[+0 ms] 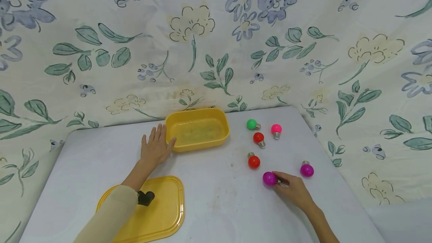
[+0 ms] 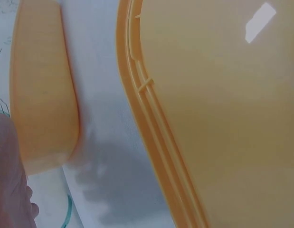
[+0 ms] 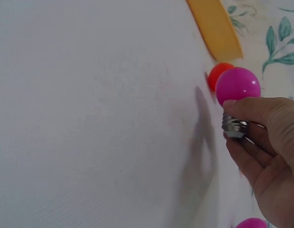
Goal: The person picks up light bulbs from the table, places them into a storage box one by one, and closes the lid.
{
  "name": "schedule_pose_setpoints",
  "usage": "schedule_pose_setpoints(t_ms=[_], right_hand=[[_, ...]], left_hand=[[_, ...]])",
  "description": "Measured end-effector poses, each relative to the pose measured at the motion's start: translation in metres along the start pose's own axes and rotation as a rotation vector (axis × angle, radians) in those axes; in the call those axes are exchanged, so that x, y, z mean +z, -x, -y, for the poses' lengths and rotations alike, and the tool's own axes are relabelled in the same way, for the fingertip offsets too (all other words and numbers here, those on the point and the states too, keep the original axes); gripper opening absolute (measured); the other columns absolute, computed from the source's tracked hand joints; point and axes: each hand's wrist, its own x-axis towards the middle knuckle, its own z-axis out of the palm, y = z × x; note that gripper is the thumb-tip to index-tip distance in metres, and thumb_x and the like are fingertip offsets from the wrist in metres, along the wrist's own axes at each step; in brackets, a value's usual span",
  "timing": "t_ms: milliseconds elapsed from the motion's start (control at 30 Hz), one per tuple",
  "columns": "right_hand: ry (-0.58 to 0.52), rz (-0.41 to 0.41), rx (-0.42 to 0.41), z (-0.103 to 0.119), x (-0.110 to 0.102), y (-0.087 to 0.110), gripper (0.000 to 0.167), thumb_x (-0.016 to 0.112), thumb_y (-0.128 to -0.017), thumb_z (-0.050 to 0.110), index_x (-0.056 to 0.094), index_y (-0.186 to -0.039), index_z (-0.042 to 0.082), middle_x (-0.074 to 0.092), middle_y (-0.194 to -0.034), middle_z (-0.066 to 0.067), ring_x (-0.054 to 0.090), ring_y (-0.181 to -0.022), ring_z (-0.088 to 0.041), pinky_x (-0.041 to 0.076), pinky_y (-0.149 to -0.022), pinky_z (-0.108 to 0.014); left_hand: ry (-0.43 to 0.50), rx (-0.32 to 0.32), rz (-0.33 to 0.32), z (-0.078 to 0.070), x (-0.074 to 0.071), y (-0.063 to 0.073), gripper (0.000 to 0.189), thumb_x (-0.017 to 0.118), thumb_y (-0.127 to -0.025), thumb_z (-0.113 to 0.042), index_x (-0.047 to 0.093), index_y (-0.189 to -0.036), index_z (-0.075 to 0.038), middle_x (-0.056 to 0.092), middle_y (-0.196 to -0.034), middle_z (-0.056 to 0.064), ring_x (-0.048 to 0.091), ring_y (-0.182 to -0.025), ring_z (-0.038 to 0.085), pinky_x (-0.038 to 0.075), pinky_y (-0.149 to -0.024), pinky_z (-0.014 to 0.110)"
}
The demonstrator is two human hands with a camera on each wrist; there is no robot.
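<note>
My right hand (image 1: 294, 191) pinches a purple light bulb (image 1: 269, 179) by its metal screw base. In the right wrist view the thumb lies where the bulb's round purple globe (image 3: 238, 85) meets the base, with the globe pointing away from the palm. My left hand (image 1: 155, 148) has its fingers spread and straight. It lies against the left end of a yellow rectangular tub (image 1: 199, 146), thumb over the near left corner. Only part of this left hand (image 2: 11, 180) shows in the left wrist view, beside the tub's wall (image 2: 44, 95).
Right of the tub lie a green bulb (image 1: 251, 124), a pink bulb (image 1: 276, 128) and two red bulbs (image 1: 258, 137). Another purple bulb (image 1: 307, 170) stands near the table's right edge. A yellow lid (image 1: 168, 207) lies flat under my left forearm. Floral cloth (image 1: 216, 48) hangs behind.
</note>
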Motion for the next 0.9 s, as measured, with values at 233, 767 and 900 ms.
schedule_pose_setpoints(t_ms=[233, 767, 900], right_hand=[[-0.023, 0.006, -0.067, 0.011, 0.003, -0.008, 0.047, 0.078, -0.084, -0.002, 0.066, -0.129, 0.001, 0.069, -0.122, -0.013, 0.065, -0.114, -0.031, 0.054, -0.090, -0.036], [-0.064, 0.105, -0.292, 0.059, 0.028, -0.040, 0.046, 0.077, -0.086, 0.004, 0.064, -0.130, 0.001, 0.070, -0.118, -0.011, 0.069, -0.104, -0.027, 0.057, -0.085, -0.036], [-0.022, 0.119, -0.336, 0.076, 0.029, -0.053, 0.046, 0.078, -0.087, 0.006, 0.065, -0.131, 0.004, 0.071, -0.114, -0.007, 0.068, -0.101, -0.023, 0.057, -0.085, -0.034]], left_hand=[[-0.001, 0.001, 0.005, 0.000, 0.000, 0.001, 0.078, 0.026, -0.107, -0.050, 0.008, -0.156, 0.007, 0.007, -0.162, 0.029, 0.005, -0.148, 0.046, 0.001, -0.113, 0.067], [-0.023, -0.014, -0.016, -0.003, -0.003, 0.003, 0.075, 0.031, -0.107, -0.047, 0.011, -0.156, 0.007, 0.009, -0.161, 0.029, 0.003, -0.148, 0.047, 0.001, -0.113, 0.068], [-0.025, -0.012, -0.020, -0.003, -0.002, 0.003, 0.075, 0.031, -0.107, -0.046, 0.011, -0.156, 0.006, 0.009, -0.161, 0.029, 0.003, -0.148, 0.047, 0.001, -0.113, 0.068]])
